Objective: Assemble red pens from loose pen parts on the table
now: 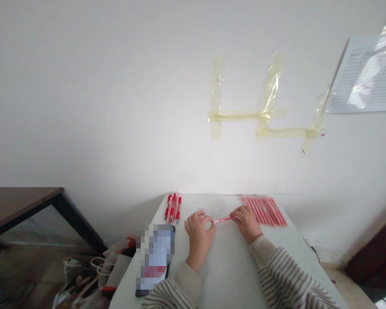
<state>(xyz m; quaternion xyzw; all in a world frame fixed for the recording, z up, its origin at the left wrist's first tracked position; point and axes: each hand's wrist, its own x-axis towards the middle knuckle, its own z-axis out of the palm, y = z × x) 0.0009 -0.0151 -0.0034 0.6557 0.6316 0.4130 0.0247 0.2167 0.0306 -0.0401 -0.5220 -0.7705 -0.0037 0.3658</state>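
Note:
Between my hands, a slim pink pen part lies roughly level above the white table. My right hand is closed on its right end. The thumb and forefinger of my left hand pinch the thin white end on the left. A bit of pink shows at the top of my left hand, too small to name. Just behind the pen part is a thin whitish stick. Close beyond my right hand lies a row of several pink pens, side by side. Several red-and-pink pens lie at the table's back left.
A phone with a blurred-out screen lies along the left edge of the white table. The table's back meets a white wall with yellowed tape. At lower left are a dark brown desk and piled bags and cables.

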